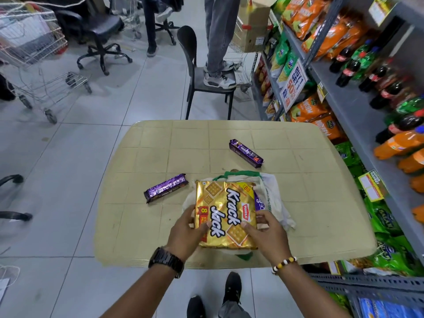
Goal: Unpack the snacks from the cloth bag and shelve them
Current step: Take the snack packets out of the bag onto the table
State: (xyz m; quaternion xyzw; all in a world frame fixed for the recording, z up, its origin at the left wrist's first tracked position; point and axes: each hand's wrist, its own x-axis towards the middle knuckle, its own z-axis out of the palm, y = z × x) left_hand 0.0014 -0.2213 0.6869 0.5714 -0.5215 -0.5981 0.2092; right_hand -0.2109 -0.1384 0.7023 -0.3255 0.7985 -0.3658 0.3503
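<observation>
I see the grey metal shelf [353, 111] running down the right side. It is packed with crinkly snack bags and round bottles. Its edge sits just beside the right side of the table [160, 145].

The table is tan with rounded corners and a pattern of squares on its flat top. A wide stretch of table top shows on the far side and between the two rolls.

The cloth bag [274, 198] lies on the near part of the table. It is soft, white and wrinkled, with green trim. A bit of a purple pack [259, 200] peeks out of it.

Over the bag is the cracker pack [226, 210]. It is flat, shiny gold and almost square, a little longer from far to near. Its big words run from far to near. I cannot tell if it touches the bag.

My left hand [185, 232] grips its left edge, thumb on top. My right hand [263, 235] grips its right edge the same way.

One purple roll [166, 190] lies just left of the pack, pointing from near left to far right. The other purple roll [246, 153] lies farther off, pointing from far left to near right. Both are long, thin and shiny.
</observation>
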